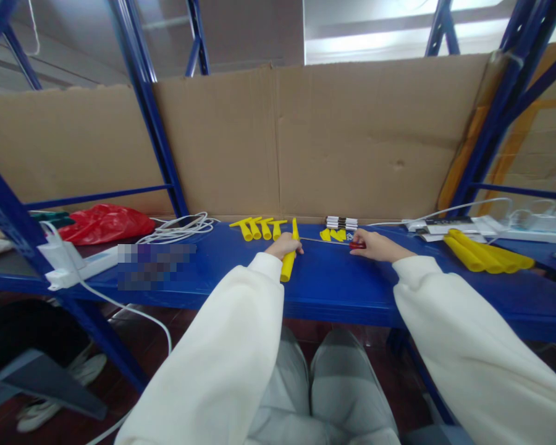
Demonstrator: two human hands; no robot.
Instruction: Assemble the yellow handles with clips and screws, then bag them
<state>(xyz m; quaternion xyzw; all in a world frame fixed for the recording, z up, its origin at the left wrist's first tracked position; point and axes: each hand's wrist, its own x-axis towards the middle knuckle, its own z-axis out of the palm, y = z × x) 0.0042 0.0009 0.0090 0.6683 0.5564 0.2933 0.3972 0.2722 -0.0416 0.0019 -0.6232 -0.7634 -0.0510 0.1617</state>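
My left hand (pixel 285 246) is closed around a yellow plastic tube (pixel 287 266), which stands tilted with its wide end toward me. Pinched in the fingers of my right hand (pixel 375 246) is the red handle of a screwdriver (pixel 358 245). Its thin shaft runs left to the tube; whether the tip touches it or sits in a screw I cannot tell. Several T-shaped yellow pieces (pixel 254 228) lie in a row behind my left hand. Between my hands, small yellow parts (pixel 333 235) rest beside a stack of white-and-black pieces (pixel 341 223).
On the blue table (pixel 241 272), several yellow tubes (pixel 482 253) lie at right near a white power strip (pixel 537 232). Left are a coiled white cable (pixel 180 228), a red plastic bag (pixel 106 222) and another power strip (pixel 92 262). A cardboard wall (pixel 328 142) closes the back.
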